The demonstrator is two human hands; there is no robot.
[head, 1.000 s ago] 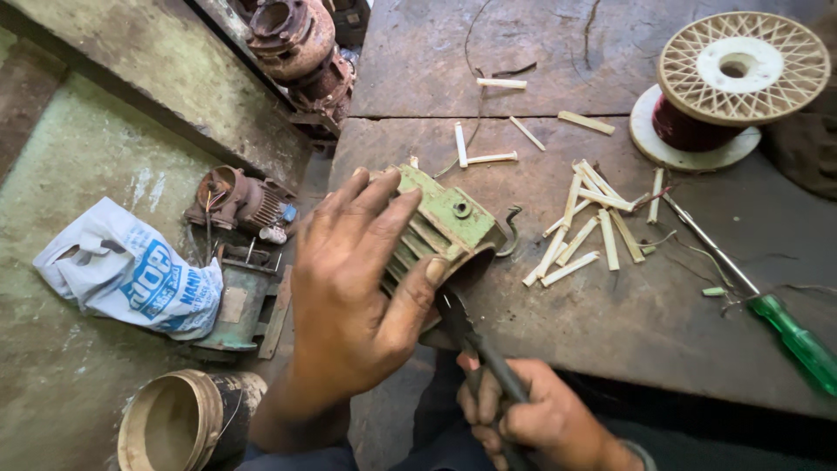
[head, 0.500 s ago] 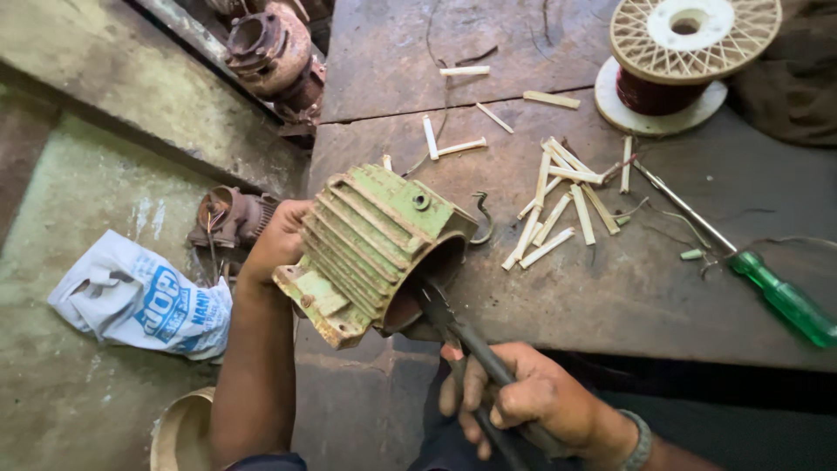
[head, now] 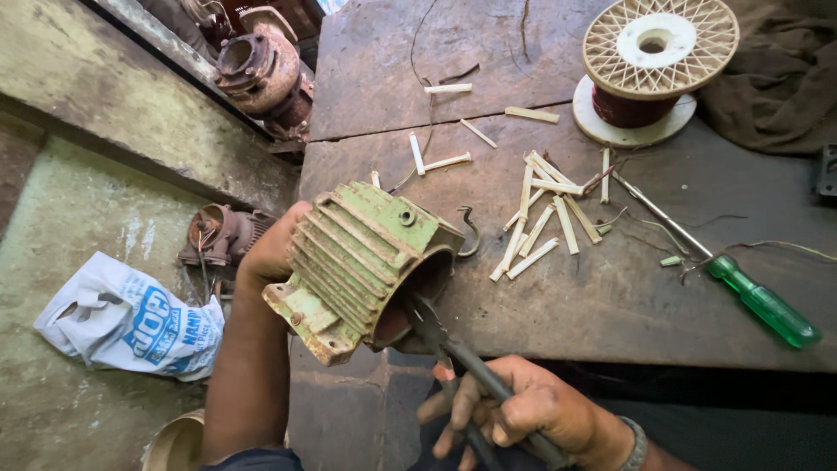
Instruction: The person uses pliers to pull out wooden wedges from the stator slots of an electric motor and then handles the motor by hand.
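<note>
One green motor housing, one pliers, one green-handled screwdriver, one wire spool, two rusty motors, one plastic bag

Wire spool, green-handled screwdriver, scattered pale sticks, white plastic bag, rusty motor.

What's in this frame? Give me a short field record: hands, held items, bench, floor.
left hand: grips the far side of the green finned motor housing, tilted at the bench edge
right hand: closed on dark-handled pliers, tips at the housing's open mouth
bench: pale sticks, green-handled screwdriver, wire spool, dark cloth
floor: white printed bag, rusty motor parts
</note>
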